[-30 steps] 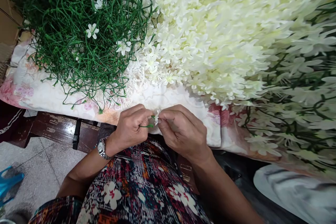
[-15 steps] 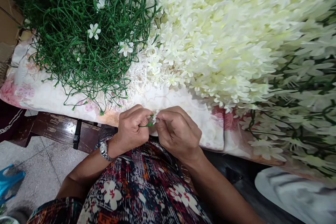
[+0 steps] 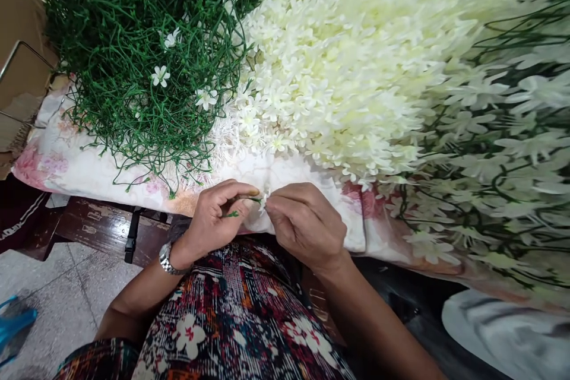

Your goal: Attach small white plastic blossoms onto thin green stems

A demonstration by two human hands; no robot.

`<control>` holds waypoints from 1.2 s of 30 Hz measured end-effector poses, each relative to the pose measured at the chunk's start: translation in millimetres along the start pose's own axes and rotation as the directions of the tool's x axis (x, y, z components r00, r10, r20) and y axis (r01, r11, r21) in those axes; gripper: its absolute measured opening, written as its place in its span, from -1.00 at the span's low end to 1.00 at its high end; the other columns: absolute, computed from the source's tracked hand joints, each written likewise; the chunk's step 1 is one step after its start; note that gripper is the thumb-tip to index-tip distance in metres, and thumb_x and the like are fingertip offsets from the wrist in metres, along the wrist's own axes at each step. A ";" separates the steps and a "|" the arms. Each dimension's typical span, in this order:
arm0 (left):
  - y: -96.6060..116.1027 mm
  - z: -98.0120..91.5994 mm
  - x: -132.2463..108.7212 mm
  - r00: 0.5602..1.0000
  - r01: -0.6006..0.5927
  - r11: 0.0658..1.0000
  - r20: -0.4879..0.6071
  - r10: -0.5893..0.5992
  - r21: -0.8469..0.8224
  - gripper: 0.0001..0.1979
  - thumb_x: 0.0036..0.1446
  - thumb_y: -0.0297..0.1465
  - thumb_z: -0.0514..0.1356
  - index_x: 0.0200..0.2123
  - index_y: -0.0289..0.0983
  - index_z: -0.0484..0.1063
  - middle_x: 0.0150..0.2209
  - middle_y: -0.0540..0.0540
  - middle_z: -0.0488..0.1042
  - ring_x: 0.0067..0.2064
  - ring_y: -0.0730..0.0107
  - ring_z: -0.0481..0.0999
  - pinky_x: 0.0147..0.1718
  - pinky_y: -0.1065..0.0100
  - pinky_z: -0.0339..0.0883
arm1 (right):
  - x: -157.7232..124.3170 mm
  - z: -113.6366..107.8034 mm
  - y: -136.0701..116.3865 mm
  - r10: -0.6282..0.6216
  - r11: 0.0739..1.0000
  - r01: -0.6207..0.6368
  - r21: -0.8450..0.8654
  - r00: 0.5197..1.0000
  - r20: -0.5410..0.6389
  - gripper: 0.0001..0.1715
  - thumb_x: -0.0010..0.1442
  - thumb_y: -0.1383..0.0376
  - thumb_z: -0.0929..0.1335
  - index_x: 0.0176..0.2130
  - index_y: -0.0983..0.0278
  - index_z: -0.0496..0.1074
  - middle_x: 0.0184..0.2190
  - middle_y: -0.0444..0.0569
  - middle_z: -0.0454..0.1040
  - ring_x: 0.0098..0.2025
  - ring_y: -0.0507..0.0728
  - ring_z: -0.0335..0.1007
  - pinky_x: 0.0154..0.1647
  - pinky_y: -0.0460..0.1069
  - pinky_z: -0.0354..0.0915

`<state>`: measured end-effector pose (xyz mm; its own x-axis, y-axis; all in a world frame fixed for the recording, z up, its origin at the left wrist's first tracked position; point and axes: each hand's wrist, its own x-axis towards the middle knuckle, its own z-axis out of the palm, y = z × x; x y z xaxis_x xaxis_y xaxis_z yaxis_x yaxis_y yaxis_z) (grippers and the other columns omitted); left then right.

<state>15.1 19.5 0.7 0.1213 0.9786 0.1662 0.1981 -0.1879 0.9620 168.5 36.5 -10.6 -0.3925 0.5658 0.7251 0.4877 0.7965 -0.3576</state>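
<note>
My left hand [image 3: 221, 214] pinches a thin green stem [image 3: 253, 199] between thumb and forefinger, and a green tip [image 3: 232, 214] pokes out by the palm. Facing it, my right hand [image 3: 308, 222] has its fingers closed on a small white piece [image 3: 264, 199] that meets the stem's end. Both hands are at the near edge of the flowered cloth [image 3: 285, 175]. Beyond my left hand lies a tangled heap of green stems [image 3: 146, 59] with a few white flowers [image 3: 161, 76] on it. A big pile of cream-white petals [image 3: 356, 71] spreads behind my right hand.
White flowers on green stems [image 3: 485, 160] fill the right side. At the far left is a brown box [image 3: 22, 18] with a metal wire. A wooden bench [image 3: 98, 228] with a black strap shows below the cloth. Something blue [image 3: 15, 320] lies on the tiled floor.
My left hand has drawn slightly left with the stem, and its fingers are a little less curled. The whole view has shifted slightly.
</note>
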 end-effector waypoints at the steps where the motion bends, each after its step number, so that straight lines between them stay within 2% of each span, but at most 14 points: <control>1: 2.1 0.1 0.1 0.999 0.046 0.999 0.012 -0.046 -0.023 -0.86 0.02 -0.49 0.08 -0.42 -0.36 0.43 -0.53 -0.02 0.37 -0.49 0.54 0.32 -0.52 0.48 0.18 | -0.4 -1.5 1.1 -0.031 0.999 0.031 -0.016 1.000 -0.005 -0.72 -0.03 0.52 0.33 -0.28 0.26 0.29 -0.44 -0.03 0.37 -0.37 0.05 0.29 -0.41 -0.04 0.33; 5: 4.3 2.6 -0.8 0.983 0.184 0.974 0.027 -0.182 -0.135 -0.88 -0.01 -0.47 0.12 -0.53 -0.34 0.42 -0.60 0.02 0.34 -0.54 0.57 0.27 -0.54 0.49 0.15 | -1.6 -4.0 2.0 -0.093 0.995 0.093 -0.038 0.995 -0.019 -0.70 -0.06 0.52 0.34 -0.27 0.26 0.31 -0.42 -0.02 0.37 -0.35 0.06 0.28 -0.38 -0.01 0.34; 9: 1.6 5.6 -3.7 0.981 0.184 0.955 -0.010 -0.192 -0.235 -0.90 -0.02 -0.46 0.15 -0.50 -0.33 0.45 -0.58 0.03 0.35 -0.52 0.57 0.28 -0.51 0.48 0.16 | -2.8 -4.9 -3.0 0.026 0.998 -0.024 0.055 0.999 -0.033 -0.72 -0.06 0.53 0.34 -0.28 0.31 0.31 -0.43 0.00 0.37 -0.35 0.07 0.29 -0.39 -0.01 0.32; 12: 1.2 7.7 -4.9 0.989 0.129 0.973 -0.049 -0.140 -0.193 -0.90 -0.01 -0.47 0.14 -0.49 -0.32 0.45 -0.58 0.02 0.35 -0.52 0.57 0.28 -0.52 0.48 0.15 | -3.9 -6.1 -6.7 0.136 0.980 -0.135 0.146 0.991 0.004 -0.72 -0.06 0.55 0.32 -0.29 0.33 0.30 -0.45 -0.02 0.36 -0.37 0.04 0.29 -0.42 -0.05 0.30; 16: 1.6 10.5 -4.2 0.996 -0.018 0.999 -0.093 0.014 -0.042 -0.89 0.01 -0.53 0.11 -0.47 -0.33 0.44 -0.60 0.04 0.29 -0.56 0.60 0.22 -0.57 0.50 0.10 | -3.6 -7.4 -8.4 0.254 0.946 -0.260 0.192 0.966 0.058 -0.79 -0.01 0.53 0.30 -0.32 0.31 0.29 -0.47 -0.08 0.35 -0.42 -0.01 0.28 -0.46 -0.09 0.26; 19: -0.3 12.9 -3.3 0.985 -0.128 0.990 -0.110 0.133 0.050 -0.89 0.01 -0.56 0.10 -0.43 -0.33 0.42 -0.59 0.04 0.27 -0.56 0.60 0.20 -0.57 0.51 0.10 | -2.9 -6.8 -8.3 0.301 0.934 -0.310 0.176 0.951 0.073 -0.84 0.02 0.50 0.28 -0.35 0.29 0.28 -0.48 -0.11 0.35 -0.43 -0.02 0.30 -0.49 -0.12 0.23; 22: -4.1 15.0 -2.5 0.974 -0.186 0.978 -0.113 0.196 0.100 -0.89 0.01 -0.57 0.09 -0.42 -0.34 0.40 -0.58 0.03 0.27 -0.55 0.58 0.23 -0.56 0.50 0.12 | -3.2 -4.9 -7.8 0.323 0.932 -0.330 0.152 0.944 0.066 -0.87 0.03 0.49 0.27 -0.37 0.29 0.27 -0.49 -0.11 0.36 -0.42 -0.02 0.32 -0.52 -0.13 0.21; 27: -11.5 15.9 -2.4 0.967 -0.223 0.966 -0.094 0.236 0.129 -0.89 0.03 -0.55 0.07 -0.40 -0.32 0.39 -0.56 0.00 0.32 -0.51 0.53 0.28 -0.53 0.46 0.17 | -4.8 -2.8 -5.0 0.323 0.927 -0.333 0.170 0.943 0.084 -0.89 0.04 0.47 0.26 -0.37 0.29 0.27 -0.50 -0.11 0.35 -0.44 -0.02 0.32 -0.52 -0.13 0.21; 36: -13.2 13.4 -2.5 0.976 -0.204 0.970 -0.052 0.212 0.129 -0.88 0.03 -0.56 0.07 -0.39 -0.32 0.38 -0.57 0.02 0.26 -0.51 0.54 0.25 -0.53 0.46 0.15 | -7.8 1.9 0.6 0.291 0.930 -0.307 0.203 0.951 0.105 -0.82 0.00 0.50 0.28 -0.34 0.28 0.26 -0.49 -0.12 0.33 -0.43 -0.02 0.29 -0.44 -0.11 0.26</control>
<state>25.2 18.5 -15.2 0.1102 0.9195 0.3772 0.2932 -0.3927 0.8717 170.3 33.0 -17.6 -0.3133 0.7922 0.5238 0.4156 0.6103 -0.6744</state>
